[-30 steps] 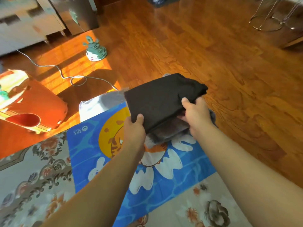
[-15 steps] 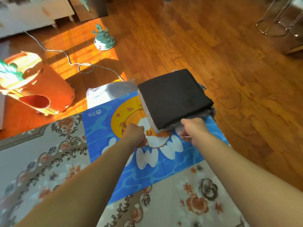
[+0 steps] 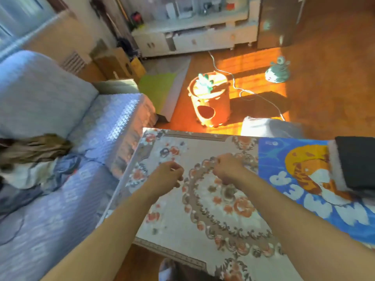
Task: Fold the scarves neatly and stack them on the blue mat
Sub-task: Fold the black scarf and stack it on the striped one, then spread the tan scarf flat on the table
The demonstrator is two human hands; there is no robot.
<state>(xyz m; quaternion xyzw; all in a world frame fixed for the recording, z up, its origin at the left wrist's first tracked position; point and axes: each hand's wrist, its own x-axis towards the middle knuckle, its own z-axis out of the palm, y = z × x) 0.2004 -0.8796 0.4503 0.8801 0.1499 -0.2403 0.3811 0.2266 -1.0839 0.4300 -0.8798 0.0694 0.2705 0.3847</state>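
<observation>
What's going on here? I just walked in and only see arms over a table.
A person is folding scarves and stacking them on the blue mat at the table's right end. A folded black scarf already lies on top of the stack there. Both hands are empty now: the left hand and right hand hover, fingers loosely curled, over the floral tablecloth. More crumpled fabric lies on the sofa to the left, possibly the next scarf.
</observation>
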